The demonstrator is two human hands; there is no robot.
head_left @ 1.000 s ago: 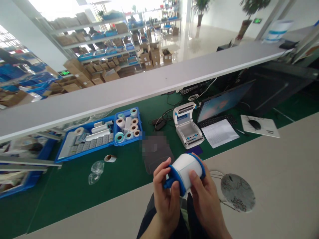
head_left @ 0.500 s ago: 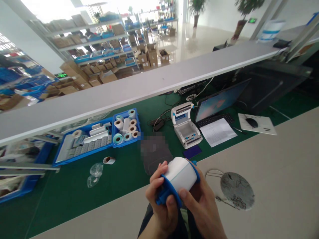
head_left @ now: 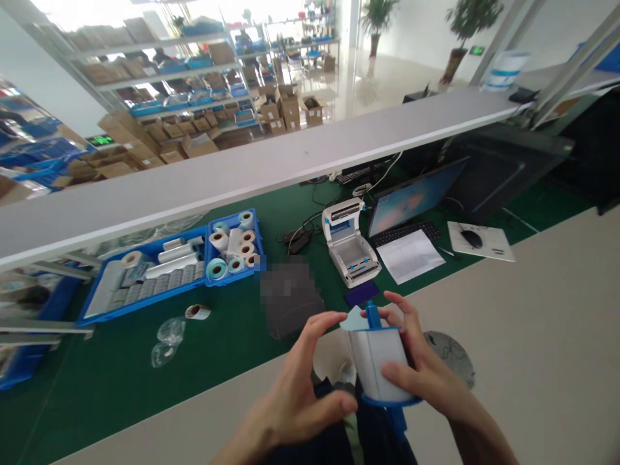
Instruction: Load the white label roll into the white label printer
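My right hand (head_left: 421,368) is wrapped round a white label roll (head_left: 378,365) mounted on a blue spool holder (head_left: 372,316), which stands upright over my lap. A pale loose end (head_left: 354,319) of the labels sticks out at the roll's top left. My left hand (head_left: 305,381) is open, thumb and fingers wide apart, left of the roll. Its fingertips reach the loose end; whether they touch it I cannot tell. Beyond the hands, a white label printer (head_left: 353,255) sits on the green bench with its lid raised.
Blue trays (head_left: 145,274) of label rolls lie at left, near a small roll (head_left: 197,312) and clear plastic (head_left: 167,342). A monitor (head_left: 416,197), a paper sheet (head_left: 411,256) and a mouse (head_left: 471,239) are at right. A raised shelf (head_left: 271,158) crosses behind; a round stool (head_left: 453,355) stands below.
The label roll has turned from lying sideways to upright and moved right. My left hand has let go of the blue spool holder and spread open. A loose label end now shows.
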